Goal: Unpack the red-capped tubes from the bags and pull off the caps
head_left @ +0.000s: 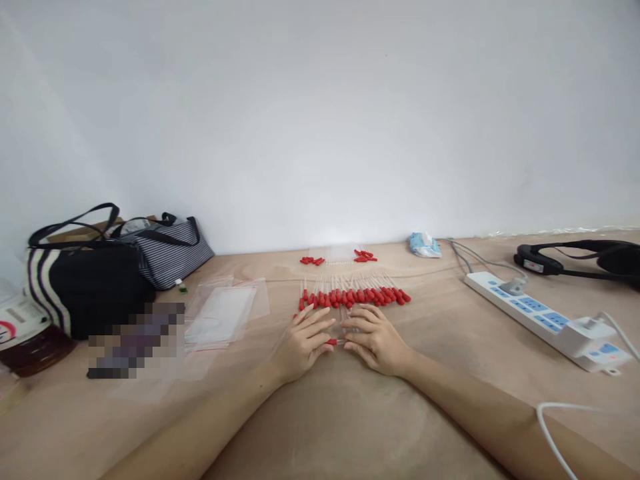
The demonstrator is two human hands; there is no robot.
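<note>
Between my hands is a glass dropper with a red rubber bulb (332,342), lying crosswise low over the table. My left hand (303,345) is closed on its red bulb end, fingers bent. From the other side, my right hand (377,341) is closed on the clear tube, most of which the fingers hide. Just beyond my fingertips lies a row of several droppers (350,297), red bulbs toward me and clear tubes pointing away. Farther back, loose red bulbs (313,261) lie on the left and more red bulbs (365,256) on the right, beside clear plastic (339,253).
Clear zip bags (227,313) lie to the left, near a blurred-out item (137,340), a black bag (90,287), a striped bag (175,257) and a tub (30,333). On the right are a power strip (540,313), cables, a tissue pack (425,245) and a black headset (580,259).
</note>
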